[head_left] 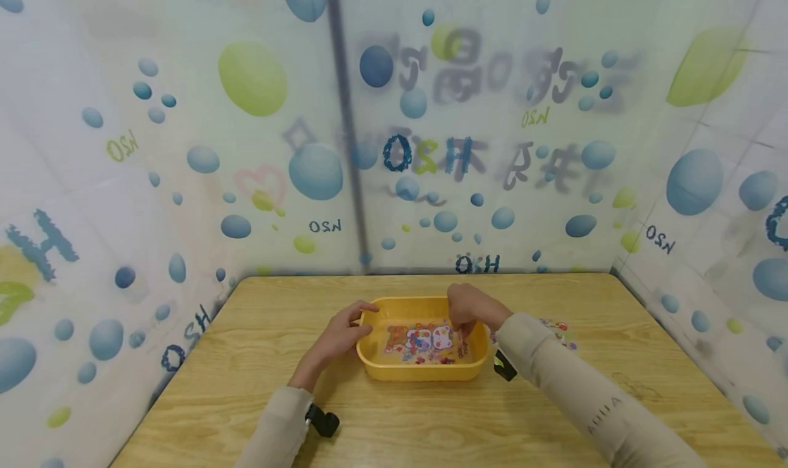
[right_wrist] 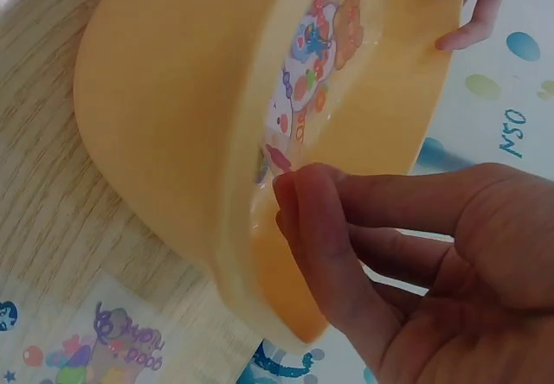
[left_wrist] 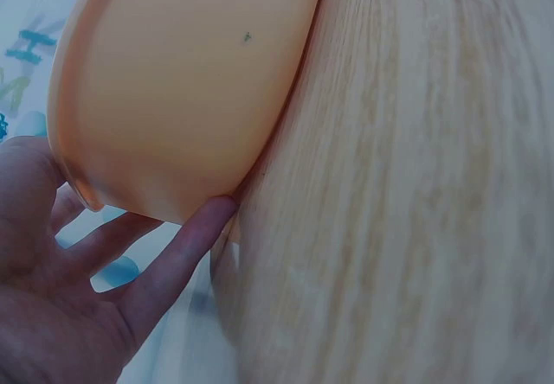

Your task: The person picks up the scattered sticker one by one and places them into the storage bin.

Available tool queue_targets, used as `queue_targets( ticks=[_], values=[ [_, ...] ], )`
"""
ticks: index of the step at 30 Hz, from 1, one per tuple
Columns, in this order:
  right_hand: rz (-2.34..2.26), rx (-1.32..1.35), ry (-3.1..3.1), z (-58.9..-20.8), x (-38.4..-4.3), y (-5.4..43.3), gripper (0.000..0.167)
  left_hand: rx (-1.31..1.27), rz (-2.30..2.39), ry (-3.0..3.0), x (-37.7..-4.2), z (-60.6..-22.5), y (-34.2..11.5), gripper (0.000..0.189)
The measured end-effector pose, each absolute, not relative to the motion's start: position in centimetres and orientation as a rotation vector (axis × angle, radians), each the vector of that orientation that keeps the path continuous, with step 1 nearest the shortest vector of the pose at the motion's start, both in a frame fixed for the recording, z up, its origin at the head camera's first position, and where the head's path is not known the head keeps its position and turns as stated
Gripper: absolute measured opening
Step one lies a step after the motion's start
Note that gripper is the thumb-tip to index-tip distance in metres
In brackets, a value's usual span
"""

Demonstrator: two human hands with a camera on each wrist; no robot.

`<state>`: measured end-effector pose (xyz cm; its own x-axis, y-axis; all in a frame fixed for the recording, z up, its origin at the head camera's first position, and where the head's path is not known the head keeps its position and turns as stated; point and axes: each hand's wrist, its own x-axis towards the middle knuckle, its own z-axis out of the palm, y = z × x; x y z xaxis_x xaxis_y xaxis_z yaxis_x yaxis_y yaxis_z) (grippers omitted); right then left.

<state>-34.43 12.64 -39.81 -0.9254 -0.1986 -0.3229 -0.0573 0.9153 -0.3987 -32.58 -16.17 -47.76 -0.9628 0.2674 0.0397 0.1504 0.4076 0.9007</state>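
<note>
Item: printed clear sheet [head_left: 418, 339], bearing a brown bear and white animal figures. It lay flat over most of its length on the floor of the yellow tub [head_left: 421, 373], its right-hand end directly at the fingertips of the right hand [head_left: 473, 306].

Right hand: reached over the tub's right end; thumb and forefinger were together, pinching the end of the sheet. The other fingers were bent behind them.

Left hand [head_left: 338, 332]: gripped the tub's left end, thumb and forefinger hooked over the rim, the remaining fingers spread and set against the outer wall.

Container: one tub, oblong, rounded at the corners, upright on the wooden table [head_left: 400, 423]. Contents: the printed sheet, with small coloured motifs along the near side; whether these belonged to a further layer could not be told. A small dark mark [left_wrist: 248, 36] stood on the outer wall.

Loose: a second printed sheet [right_wrist: 121, 347], with purple lettering and balloons, on the table just right of the tub, partly behind the right sleeve [head_left: 566, 379].
</note>
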Motion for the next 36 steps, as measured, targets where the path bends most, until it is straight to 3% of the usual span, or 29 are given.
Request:
queue_targets(
  ticks=[6,28,36],
  values=[
    [-0.512,-0.151,2.668,-39.77,-34.98,12.52,0.027,0.386,1.623,2.523,-32.57,-47.68,-16.16,0.034],
    [-0.425,-0.164,2.498,-39.63,-34.89,12.33,0.006,0.391,1.617,2.548,-32.71,-47.91,-16.16,0.034],
    [-0.321,-0.167,2.475,-39.55,-35.01,12.29,0.012,0.402,1.62,2.54,-32.77,-47.96,-16.27,0.034]
  ],
)
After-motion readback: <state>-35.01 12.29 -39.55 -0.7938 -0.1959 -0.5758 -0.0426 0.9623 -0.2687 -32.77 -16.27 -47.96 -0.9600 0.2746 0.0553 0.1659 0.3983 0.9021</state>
